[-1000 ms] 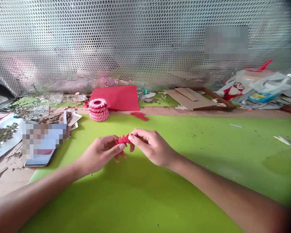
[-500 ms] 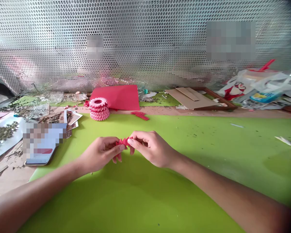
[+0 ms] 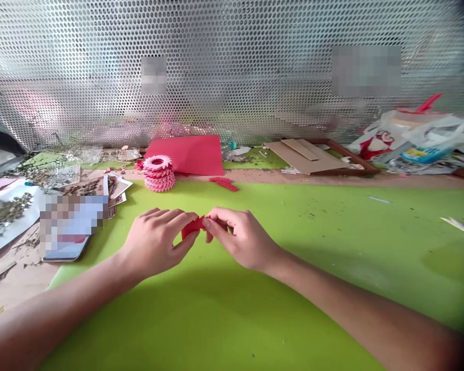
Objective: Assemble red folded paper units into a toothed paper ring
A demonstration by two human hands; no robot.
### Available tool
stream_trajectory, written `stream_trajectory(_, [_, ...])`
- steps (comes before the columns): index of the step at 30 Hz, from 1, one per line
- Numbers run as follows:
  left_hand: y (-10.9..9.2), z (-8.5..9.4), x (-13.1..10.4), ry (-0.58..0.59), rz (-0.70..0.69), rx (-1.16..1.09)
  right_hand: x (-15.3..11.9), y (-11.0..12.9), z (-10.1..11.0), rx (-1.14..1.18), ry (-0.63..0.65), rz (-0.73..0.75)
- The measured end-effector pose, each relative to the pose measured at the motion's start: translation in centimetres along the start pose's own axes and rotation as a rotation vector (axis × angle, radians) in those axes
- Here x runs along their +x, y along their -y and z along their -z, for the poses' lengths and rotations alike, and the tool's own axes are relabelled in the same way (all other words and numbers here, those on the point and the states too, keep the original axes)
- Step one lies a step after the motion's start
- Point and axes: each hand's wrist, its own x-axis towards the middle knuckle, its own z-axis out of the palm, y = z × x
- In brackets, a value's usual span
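Between my two hands is a short strip of red folded paper pieces (image 3: 193, 225), held just above the green mat (image 3: 232, 309). My left hand (image 3: 158, 239) grips its left side, fingers over the top edge and thumb below. My right hand (image 3: 242, 234) pinches the right end between thumb and forefinger. The fingers hide part of the strip. Beyond my left hand stands a round stack of pink and white folded paper (image 3: 159, 178) with a spiky rim and an open centre. Another red folded strip (image 3: 224, 184) lies flat near the mat's far edge.
A red paper sheet (image 3: 193, 154) leans behind the stack. At left are a phone (image 3: 71, 247), some photo cards (image 3: 118, 190) and dried plant bits (image 3: 13, 211). Cardboard pieces (image 3: 299, 157) and plastic bags (image 3: 417, 139) line the back right, before a perforated metal panel (image 3: 232, 62).
My left hand has turned palm down, its fingers now over the strip's top edge. The strip's pointed tips show less, and a flatter red face is visible. My right hand keeps its pinch.
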Motion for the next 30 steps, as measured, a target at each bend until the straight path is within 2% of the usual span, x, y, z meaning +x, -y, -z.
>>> stream_trajectory(3, [0.05,0.13,0.04,0.015,-0.047,0.0,0.05,-0.07,0.1,-0.017,0.004,0.007])
stream_trajectory(17, [0.11,-0.18,-0.16,-0.026,-0.036,0.017,-0.07,-0.12,-0.11,0.023,0.025,-0.016])
stream_trajectory(30, [0.54,-0.22,-0.38,-0.037,-0.157,0.095,0.11,-0.23,0.03,0.002,0.049,-0.022])
